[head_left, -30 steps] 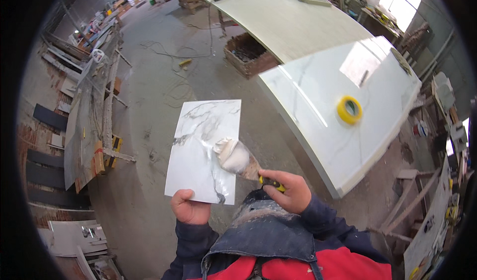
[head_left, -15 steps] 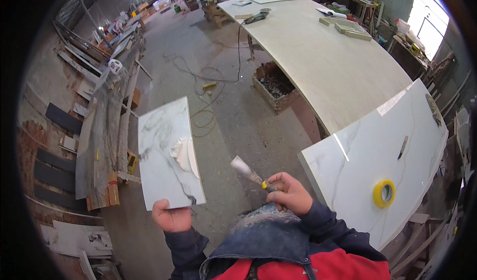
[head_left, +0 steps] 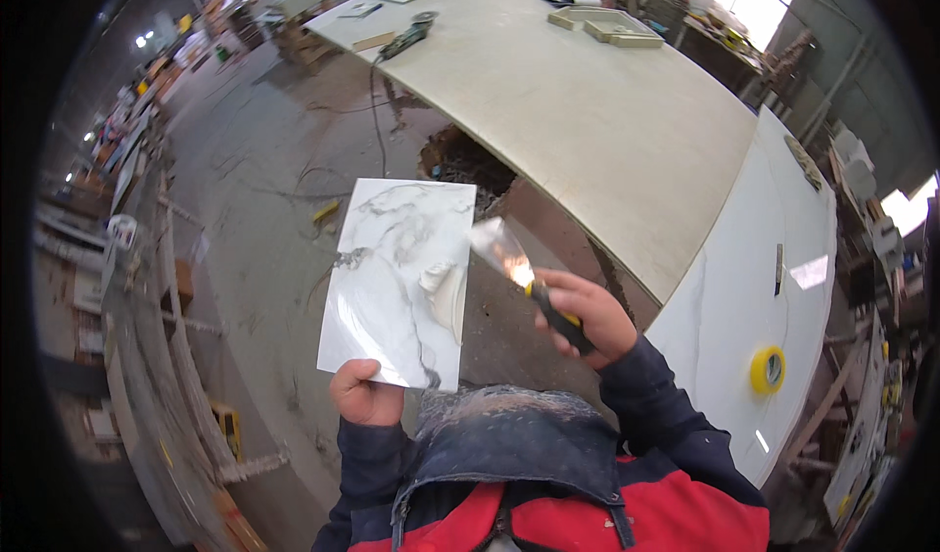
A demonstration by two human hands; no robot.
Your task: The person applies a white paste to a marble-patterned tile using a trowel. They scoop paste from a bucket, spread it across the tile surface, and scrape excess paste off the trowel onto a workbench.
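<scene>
My left hand pinches the lower edge of a white, grey-veined marble-look tile, which is held up at a tilt before me. A thick dab of off-white paste sits near the tile's right edge. In my right hand is a putty knife with a black and yellow handle. Its metal blade points up and left, close to the tile's right edge but seemingly apart from it. Light glints off the blade near the handle.
To the right, a white veined slab carries a roll of yellow tape and a thin dark tool. Behind lies a large beige slab table with an angle grinder on its far left edge. A cord trails across the floor.
My view has swung to the right. The tile has come nearer the middle and turned. My right hand has raised the putty knife, bringing its blade closer to the tile.
</scene>
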